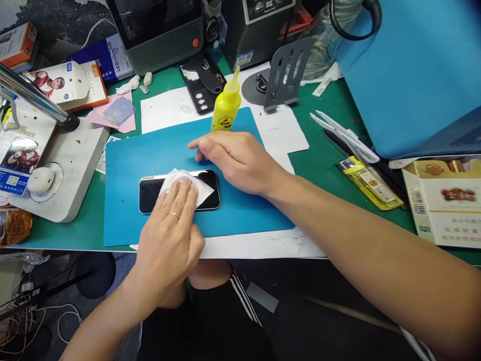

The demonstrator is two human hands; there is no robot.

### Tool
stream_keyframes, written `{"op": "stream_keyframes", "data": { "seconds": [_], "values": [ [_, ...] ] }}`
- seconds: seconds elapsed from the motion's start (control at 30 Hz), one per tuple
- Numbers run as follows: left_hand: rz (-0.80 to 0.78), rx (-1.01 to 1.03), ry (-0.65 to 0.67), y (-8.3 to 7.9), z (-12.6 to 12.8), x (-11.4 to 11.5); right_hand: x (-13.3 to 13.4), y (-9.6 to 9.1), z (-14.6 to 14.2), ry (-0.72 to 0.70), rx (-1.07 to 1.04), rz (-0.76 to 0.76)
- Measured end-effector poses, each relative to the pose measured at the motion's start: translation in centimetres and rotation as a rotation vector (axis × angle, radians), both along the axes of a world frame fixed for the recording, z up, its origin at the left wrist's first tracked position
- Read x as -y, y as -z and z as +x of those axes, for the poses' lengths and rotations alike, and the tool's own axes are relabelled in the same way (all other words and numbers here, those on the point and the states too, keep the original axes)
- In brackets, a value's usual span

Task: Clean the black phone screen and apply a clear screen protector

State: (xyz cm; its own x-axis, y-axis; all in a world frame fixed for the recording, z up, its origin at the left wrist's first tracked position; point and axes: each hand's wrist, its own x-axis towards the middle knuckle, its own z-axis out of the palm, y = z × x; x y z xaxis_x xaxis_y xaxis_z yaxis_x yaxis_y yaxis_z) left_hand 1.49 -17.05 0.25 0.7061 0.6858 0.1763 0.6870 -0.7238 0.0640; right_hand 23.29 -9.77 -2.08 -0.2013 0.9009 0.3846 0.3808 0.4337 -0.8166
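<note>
A black-screened smartphone (149, 194) lies flat, long side across, on the blue mat (124, 223). My left hand (171, 233), a ring on one finger, presses a white wiping cloth (205, 190) onto the screen with its fingers held together. The cloth covers the middle of the glass. Just right of the phone, my right hand (236, 160) hovers or rests over the mat, loosely curled, its index finger and thumb extended leftward and nothing visible in it. Right behind it stands a yellow squeeze bottle (226, 105) with a pointed nozzle, its base hidden by the hand.
Behind the mat lie a dark phone back cover (203, 82) and a grey stand (287, 75). White tweezers (345, 135) and a yellow pack (370, 183) are at right, beside a carton (443, 200). A metal-post stand base (75, 165) occupies the left.
</note>
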Motion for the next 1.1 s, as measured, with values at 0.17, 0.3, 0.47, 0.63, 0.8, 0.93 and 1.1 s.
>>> {"op": "stream_keyframes", "data": {
  "seconds": [0.17, 0.3, 0.47, 0.63, 0.8, 0.93, 1.1],
  "values": [
    [-0.133, -0.018, -0.011, -1.2, -3.3, -2.4, 0.1, -0.3, 0.0, 0.012, -0.007, -0.018],
    [-0.307, -0.049, 0.127, -2.2, -5.3, -5.0, 0.4, -0.5, 0.1, 0.030, -0.004, -0.076],
    [-0.230, -0.081, 0.257, -2.1, -6.1, -4.2, 0.4, -0.3, 0.1, 0.043, -0.054, -0.131],
    [-0.170, -0.112, 0.263, -2.0, -6.3, -3.8, 0.5, -0.2, 0.1, 0.051, -0.057, -0.138],
    [-0.085, -0.086, 0.200, -1.4, -5.9, -4.9, 0.6, -0.2, 0.0, 0.063, -0.058, -0.144],
    [-0.056, -0.007, 0.264, -0.6, -5.5, -3.5, 0.5, -0.2, -0.1, 0.066, -0.055, -0.135],
    [-0.100, 0.001, 0.325, -0.6, -5.9, -3.9, 0.6, -0.3, 0.0, 0.068, -0.048, -0.156]
  ]
}}
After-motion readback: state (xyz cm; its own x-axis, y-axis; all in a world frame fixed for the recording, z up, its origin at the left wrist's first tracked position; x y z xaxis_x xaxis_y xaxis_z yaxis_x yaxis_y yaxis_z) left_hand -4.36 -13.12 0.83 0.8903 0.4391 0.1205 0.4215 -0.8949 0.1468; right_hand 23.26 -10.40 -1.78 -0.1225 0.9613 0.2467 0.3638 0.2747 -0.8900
